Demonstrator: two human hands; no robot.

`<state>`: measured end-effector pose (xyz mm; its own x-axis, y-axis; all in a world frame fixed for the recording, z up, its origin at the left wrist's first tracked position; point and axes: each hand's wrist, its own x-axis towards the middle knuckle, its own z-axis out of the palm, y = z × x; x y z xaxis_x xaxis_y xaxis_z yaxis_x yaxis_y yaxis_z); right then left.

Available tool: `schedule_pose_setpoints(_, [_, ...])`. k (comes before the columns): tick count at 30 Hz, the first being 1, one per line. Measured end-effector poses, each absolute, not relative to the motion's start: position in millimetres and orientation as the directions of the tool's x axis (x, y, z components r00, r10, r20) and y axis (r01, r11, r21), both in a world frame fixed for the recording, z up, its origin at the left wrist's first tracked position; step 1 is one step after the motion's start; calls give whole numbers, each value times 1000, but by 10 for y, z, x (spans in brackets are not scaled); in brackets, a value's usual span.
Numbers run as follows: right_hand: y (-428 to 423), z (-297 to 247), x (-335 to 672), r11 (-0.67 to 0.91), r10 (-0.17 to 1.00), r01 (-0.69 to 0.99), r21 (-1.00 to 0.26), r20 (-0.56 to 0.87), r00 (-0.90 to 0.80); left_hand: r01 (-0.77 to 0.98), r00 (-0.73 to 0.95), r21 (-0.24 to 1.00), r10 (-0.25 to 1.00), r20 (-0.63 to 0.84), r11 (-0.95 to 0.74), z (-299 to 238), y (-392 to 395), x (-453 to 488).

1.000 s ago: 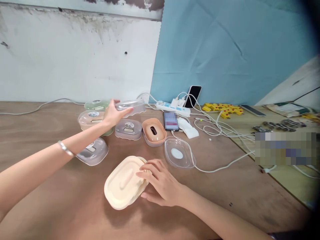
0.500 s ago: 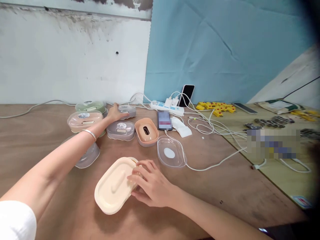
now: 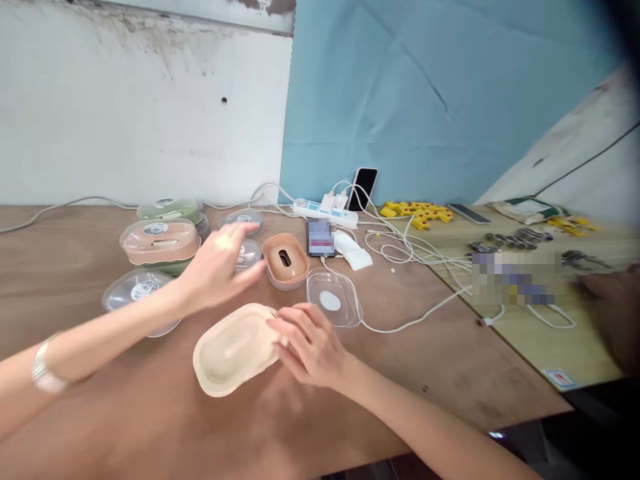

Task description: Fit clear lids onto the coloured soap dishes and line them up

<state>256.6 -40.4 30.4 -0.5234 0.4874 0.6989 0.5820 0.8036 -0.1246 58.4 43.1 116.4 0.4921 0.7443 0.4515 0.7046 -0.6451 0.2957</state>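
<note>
My right hand (image 3: 313, 343) grips the right end of a cream oval plastic dish (image 3: 225, 363), held tilted above the table with its shallow inner side facing me. My left hand (image 3: 220, 267) is in the air to the left of it, slightly blurred, with thumb and fingers apart and nothing in them. Behind that hand are clear-lidded boxes, partly hidden: a small one (image 3: 246, 220) at the back and another (image 3: 250, 253) nearer. An orange box (image 3: 286, 261) with a dark slot in its top stands just beyond the dish.
At left are a pink box (image 3: 160, 241), a green box (image 3: 169, 209) and a clear lid (image 3: 133, 287) with a label. Another clear lid (image 3: 345, 307) lies right of centre. Behind are a phone (image 3: 321, 238), a power strip (image 3: 325, 212) and loose white cables (image 3: 425, 323).
My left hand has drawn back from the small box at the rear toward me. The cream dish in my right hand has shifted slightly and tipped. The view has turned a little.
</note>
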Motion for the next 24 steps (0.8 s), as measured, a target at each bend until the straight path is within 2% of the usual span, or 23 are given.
schedule_pose_setpoints(3, [-278,392,2654,693,549,716,-86,707,-446,661,601,290,720,347,-692,876,-262,294])
schedule_pose_setpoints(6, [-120,483,2656,557,678,830,-37,598,-428,694,619,299,755,215,-655,455,-619,80])
schedule_pose_setpoints(9, [24,541,2549,462,784,885,63,438,-440,709,607,325,776,169,-626,189,-624,11])
schedule_pose_setpoints(13, [106,523,2390,371,872,912,176,273,-407,676,625,402,770,130,-617,153,-439,4])
schedule_pose_setpoints(16, [77,521,2360,346,891,922,176,247,-382,612,658,465,738,148,-639,165,-383,-8])
schedule_pose_setpoints(21, [280,881,2403,310,880,950,43,366,-304,520,634,593,743,214,-614,75,-419,-27])
schedule_pose_setpoints(22, [423,989,2392,333,873,942,42,364,-325,503,634,614,743,216,-608,56,-420,-29])
schedule_pose_setpoints(24, [804,1172,2326,487,822,869,83,293,-489,479,641,643,739,210,-598,25,-407,-37])
